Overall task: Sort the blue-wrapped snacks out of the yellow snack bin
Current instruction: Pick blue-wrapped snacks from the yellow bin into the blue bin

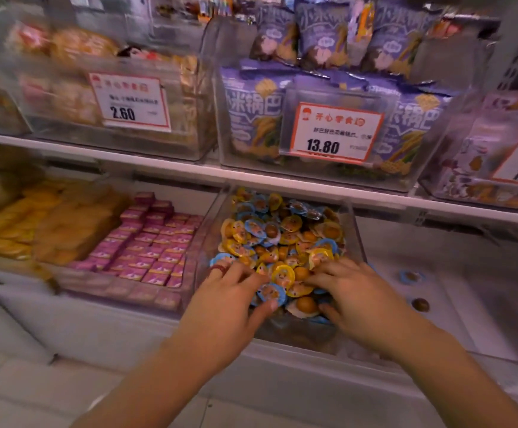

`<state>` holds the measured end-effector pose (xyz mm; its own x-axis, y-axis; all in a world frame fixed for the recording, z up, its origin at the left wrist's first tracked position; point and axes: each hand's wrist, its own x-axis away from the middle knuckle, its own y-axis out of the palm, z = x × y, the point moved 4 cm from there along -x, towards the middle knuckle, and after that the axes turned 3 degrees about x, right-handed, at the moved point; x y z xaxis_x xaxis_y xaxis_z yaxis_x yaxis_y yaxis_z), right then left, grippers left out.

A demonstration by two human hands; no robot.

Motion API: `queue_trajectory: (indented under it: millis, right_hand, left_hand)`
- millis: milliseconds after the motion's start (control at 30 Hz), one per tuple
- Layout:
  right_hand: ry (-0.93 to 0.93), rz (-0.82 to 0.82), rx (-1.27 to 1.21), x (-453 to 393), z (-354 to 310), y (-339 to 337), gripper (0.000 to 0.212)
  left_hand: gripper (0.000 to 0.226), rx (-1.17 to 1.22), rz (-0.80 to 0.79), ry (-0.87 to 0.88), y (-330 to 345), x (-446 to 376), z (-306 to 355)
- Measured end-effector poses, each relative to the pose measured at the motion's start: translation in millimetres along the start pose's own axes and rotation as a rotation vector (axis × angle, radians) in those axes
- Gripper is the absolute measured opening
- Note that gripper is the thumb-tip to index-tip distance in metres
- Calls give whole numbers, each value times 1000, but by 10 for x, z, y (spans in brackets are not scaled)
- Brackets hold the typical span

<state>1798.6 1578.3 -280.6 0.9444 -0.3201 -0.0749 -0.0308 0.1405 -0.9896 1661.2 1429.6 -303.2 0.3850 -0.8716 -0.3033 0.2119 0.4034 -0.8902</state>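
Clear bins on shop shelves

Small pink boxes sit in neat rows in a clear bin on the low shelf. Just left of them are yellow packs. On the shelf above, big purple bags fill a clear bin with a white price tag that says 13.80. Another tag to the left says 2.60.
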Motion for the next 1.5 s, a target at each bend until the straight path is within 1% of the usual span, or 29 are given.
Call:
queue_trajectory:
  millis: [33, 100, 200, 267, 333, 400, 433, 500, 533, 567, 633, 667, 700, 733, 767, 833, 867, 900, 967, 1000, 1033, 1133, 1200, 1367, 1433, 1500]
  right_hand:
    - [-4, 8, 5, -17, 15, 13, 51]
    - [15, 46, 9, -44, 20, 19, 43]
    - [54, 153, 22, -88, 68, -12, 25]
    - [92, 281, -38, -101, 168, -73, 19]
    - [163, 426, -219, -85, 305, -131, 19]
    - [248, 550, -461, -52, 393, -179, 20]
    - [294, 595, -591, -44, 410, -197, 21]
    - [361, 650, -844, -56, 365, -202, 19]
    - [377, 653, -940, -73, 308, -183, 18]
    - [381, 621, -1017, -100, 234, -149, 20]
    - [353, 482, -1115, -159, 35, -83, 23]
    - [318, 425, -1097, -168, -61, -64, 24]
    - [253, 395, -999, -170, -136, -64, 24]
    - [162, 357, -840, -174, -202, -75, 26]
    - [52, 286, -661, -186, -276, -65, 29]
    - [-120, 92, -357, -213, -389, 31, 37]
    - [-146, 26, -251, -226, -397, 84, 39]
    - [-142, -6, -179, -244, -374, 119, 39]
    - [-94, -20, -139, -291, -279, 162, 41]
    - [-68, -16, -144, -314, -228, 172, 45]
    - [-46, -19, -155, -337, -187, 184, 50]
    - [-7, -85, -165, -390, -166, 237, 72]
    - [7, -106, -132, -411, -198, 270, 78]
    - [29, -72, -115, -451, -227, 244, 69]
    - [20, -40, -125, -434, -217, 260, 62]
    - [11, 21, -200, -399, -189, 268, 52]
  left_hand:
    - [50, -46, -11, 1, 29, -51, 0]
    - [53, -90, -55, -2, 64, -158, -20]
    - [47, -50, -83, -46, 45, -320, -89]
    - [39, 19, -75, -77, 15, -395, -125]
    - [36, 60, -98, -87, -7, -430, -148]
    - [40, 121, -101, -117, -22, -434, -188]
    - [39, 181, -69, -145, -37, -431, -213]
    - [34, 393, 45, -222, -76, -424, -264]
    - [34, 507, 103, -256, -106, -422, -269]
    - [34, 587, 151, -272, -143, -424, -257]
    - [32, 600, 183, -267, -184, -424, -230]
    - [32, 543, 173, -256, -192, -417, -222]
    - [31, 474, 156, -240, -193, -406, -220]
    - [30, 426, 136, -219, -192, -388, -225]
    - [29, 403, 111, -196, -190, -363, -231]
    - [28, 347, 53, -143, -200, -302, -248]
    - [28, 296, 23, -106, -201, -267, -249]
    - [26, 238, -9, -60, -190, -230, -244]
    - [19, 161, -51, 23, -148, -172, -222]
    - [15, 147, -62, 39, -125, -154, -210]
    - [17, 139, -75, 36, -101, -147, -200]
    - [36, 154, -123, -23, -23, -178, -234]
    - [39, 181, -144, -73, 1, -206, -270]
    - [25, 195, -86, -123, -10, -250, -284]
    - [25, 235, -23, -103, -28, -246, -279]
    - [27, 295, 57, -106, -50, -245, -276]
